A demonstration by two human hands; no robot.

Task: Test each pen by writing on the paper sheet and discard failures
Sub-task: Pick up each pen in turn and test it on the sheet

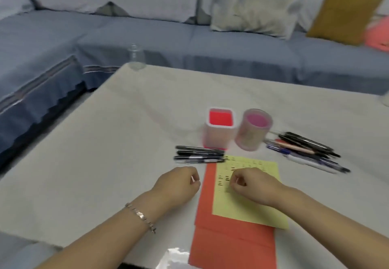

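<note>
A yellow paper sheet with several short dark pen marks lies on an orange folder near the table's front edge. My right hand rests on the sheet, fingers curled, nothing visible in it. My left hand sits just left of the folder, also curled and empty. Three black pens lie side by side above my left hand. A larger pile of several pens lies to the right of the sheet. The picture is blurred.
A square pink pen holder and a round pink cup stand behind the sheet. A clear glass bottle stands at the white table's far left corner. A blue sofa with cushions lies beyond.
</note>
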